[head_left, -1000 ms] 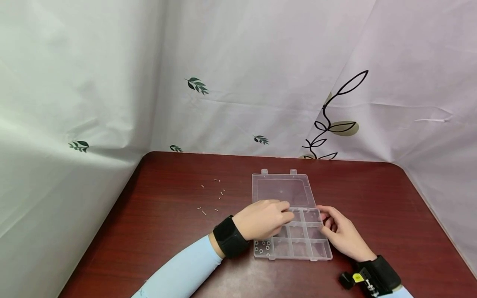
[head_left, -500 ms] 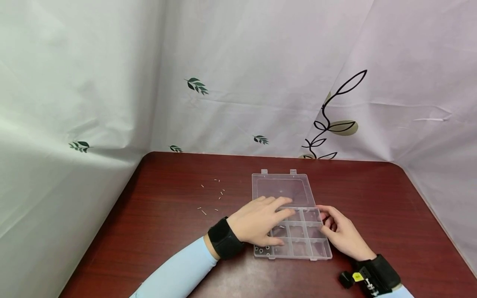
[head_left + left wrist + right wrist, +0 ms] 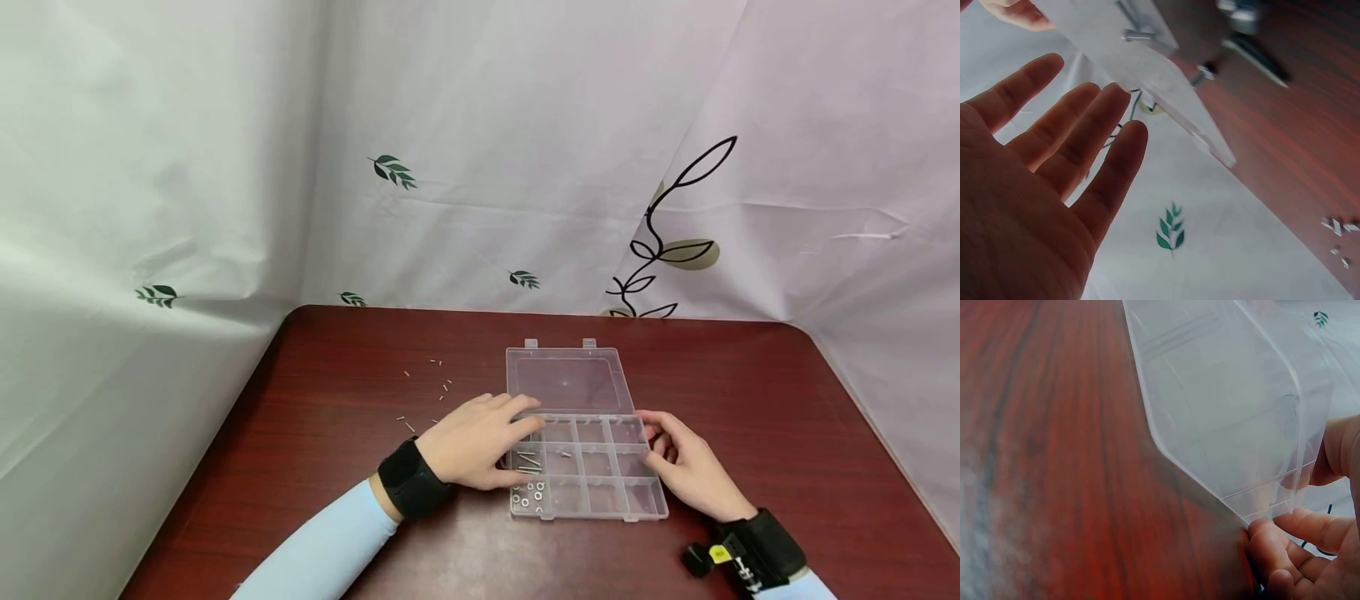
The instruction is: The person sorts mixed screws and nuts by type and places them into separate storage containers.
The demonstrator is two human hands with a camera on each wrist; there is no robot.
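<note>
A clear plastic compartment box (image 3: 602,497) lies on the table with its lid (image 3: 567,381) folded back flat. My left hand (image 3: 476,442) hovers at the box's left side, fingers extended; the left wrist view shows the palm and spread fingers (image 3: 1110,169) holding nothing. My right hand (image 3: 690,467) grips the box's right edge, its fingertips (image 3: 1269,544) at the wall in the right wrist view. Nuts (image 3: 537,496) lie in the front left compartment. Behind them sit several screws (image 3: 528,461), and a single screw (image 3: 566,454) is in the compartment beside those.
Several loose screws (image 3: 410,427) are scattered on the dark red table (image 3: 330,400) left of the box. A white cloth (image 3: 465,217) with leaf prints hangs behind the table. Both wrists wear black straps (image 3: 415,481).
My left hand has opened from bunched fingertips over the box and drawn back to the left, uncovering screws in the compartments. My right hand stays on the right edge.
</note>
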